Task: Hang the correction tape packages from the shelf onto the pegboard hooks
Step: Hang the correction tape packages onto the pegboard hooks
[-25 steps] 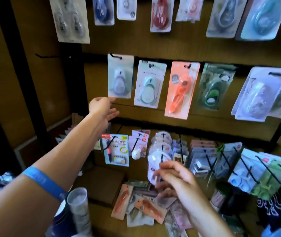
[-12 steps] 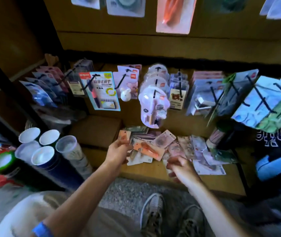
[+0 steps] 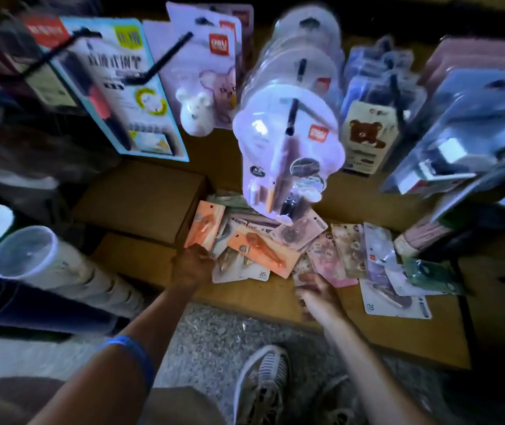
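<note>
Correction tape packages point(image 3: 279, 250) heaped on shelf point(image 3: 275, 299), two orange; left hand point(image 3: 193, 265) fingers pinching one point(image 3: 203, 227), right hand point(image 3: 315, 291) unclear

Both hands low, left point(image 3: 193, 265) fingers curled, right point(image 3: 317, 291) blurred

One camera only, worn on my head, tilted steeply forward and down. It looks past my forearms to the low shelf point(image 3: 275, 299) at 12 o'clock, close enough that hanging packs point(image 3: 288, 142) loom large and blurred up top. My shoe point(image 3: 263, 378) on the floor sits at 6 o'clock.
</note>
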